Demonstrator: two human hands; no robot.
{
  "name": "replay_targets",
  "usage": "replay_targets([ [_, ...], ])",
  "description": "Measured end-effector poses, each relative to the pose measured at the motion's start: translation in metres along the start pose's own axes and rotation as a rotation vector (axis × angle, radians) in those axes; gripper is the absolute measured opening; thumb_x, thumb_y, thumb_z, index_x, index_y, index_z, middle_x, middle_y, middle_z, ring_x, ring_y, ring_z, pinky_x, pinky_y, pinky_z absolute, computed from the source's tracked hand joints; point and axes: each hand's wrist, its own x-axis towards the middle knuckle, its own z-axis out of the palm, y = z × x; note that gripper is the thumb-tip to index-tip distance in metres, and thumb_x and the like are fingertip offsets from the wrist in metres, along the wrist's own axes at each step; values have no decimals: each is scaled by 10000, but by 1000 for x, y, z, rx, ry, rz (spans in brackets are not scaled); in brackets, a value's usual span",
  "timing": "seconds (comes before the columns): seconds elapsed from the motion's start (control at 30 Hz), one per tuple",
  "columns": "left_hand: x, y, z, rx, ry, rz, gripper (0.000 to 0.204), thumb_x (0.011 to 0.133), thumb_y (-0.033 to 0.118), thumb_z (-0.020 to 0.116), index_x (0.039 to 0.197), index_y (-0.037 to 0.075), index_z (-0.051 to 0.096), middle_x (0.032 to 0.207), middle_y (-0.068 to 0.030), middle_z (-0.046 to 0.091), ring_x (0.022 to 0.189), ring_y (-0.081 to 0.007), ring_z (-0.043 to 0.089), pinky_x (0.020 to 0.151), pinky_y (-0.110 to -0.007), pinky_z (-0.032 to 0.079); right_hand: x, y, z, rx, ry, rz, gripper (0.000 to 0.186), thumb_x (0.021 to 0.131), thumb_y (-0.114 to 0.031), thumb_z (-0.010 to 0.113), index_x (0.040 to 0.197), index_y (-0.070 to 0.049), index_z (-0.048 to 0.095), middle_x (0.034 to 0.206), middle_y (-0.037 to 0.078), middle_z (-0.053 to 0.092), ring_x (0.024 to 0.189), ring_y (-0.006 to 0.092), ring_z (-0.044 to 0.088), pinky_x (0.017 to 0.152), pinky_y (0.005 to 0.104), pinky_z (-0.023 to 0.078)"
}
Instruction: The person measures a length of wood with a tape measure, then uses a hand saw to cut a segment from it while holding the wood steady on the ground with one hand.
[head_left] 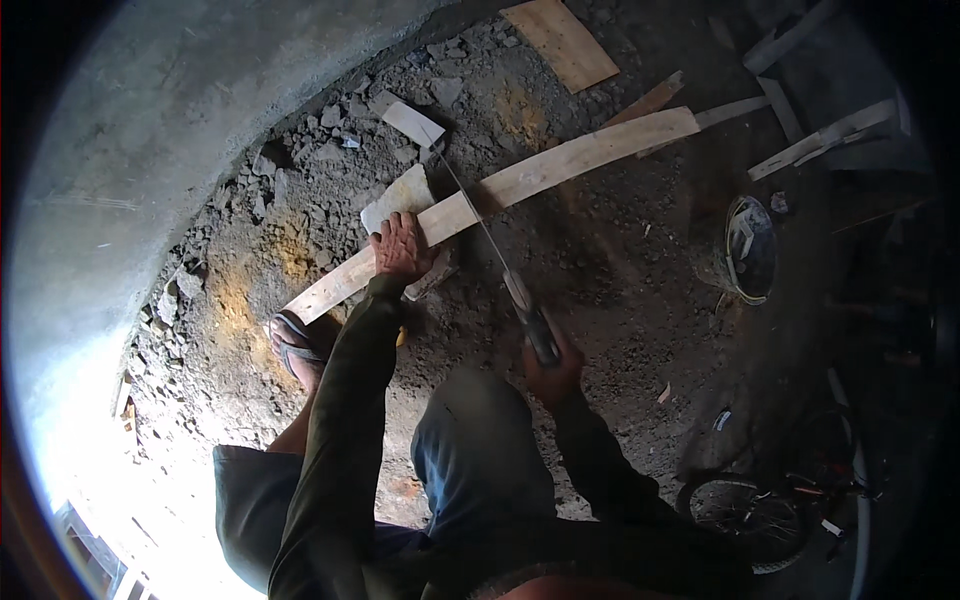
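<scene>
A long wooden plank [560, 165] runs from lower left to upper right, propped on a pale block [396, 196] near its middle. My left hand [402, 246] is closed over the plank and presses it against the block. My right hand [553, 368] grips the handle of a handsaw [516, 288], to the right of my left hand. The saw's thin blade crosses the plank just right of the block, its tip pointing up and to the left. My sandalled foot [297, 343] is at the plank's left end. How deep the blade sits in the wood cannot be made out.
Loose rubble [270, 170] lines a grey concrete wall [150, 150] on the left. A short wood offcut [413, 122] lies beyond the block, and a flat board [560, 42] farther back. To the right are a bucket [750, 250], wood scraps [825, 138] and a bicycle [745, 515].
</scene>
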Motion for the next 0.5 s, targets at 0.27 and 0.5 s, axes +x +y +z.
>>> replay_targets([
  [0.27, -9, -4, -3, 48, -37, -9, 798, 643, 521, 689, 1188, 19, 391, 1076, -145, 416, 1012, -307, 426, 789, -472, 343, -33, -23, -13, -54, -95, 89, 473, 792, -72, 616, 1249, -17, 504, 1008, 192, 646, 904, 186, 647, 740, 294, 494],
  [0.5, 15, 10, 6, -53, 86, 54, 807, 561, 378, 758, 1179, 40, 363, 1082, -139, 393, 1021, -334, 419, 754, -498, 340, 24, -7, 0, -153, -217, 386, 437, 830, -80, 598, 1252, -19, 503, 1034, 177, 647, 928, 191, 640, 745, 286, 496],
])
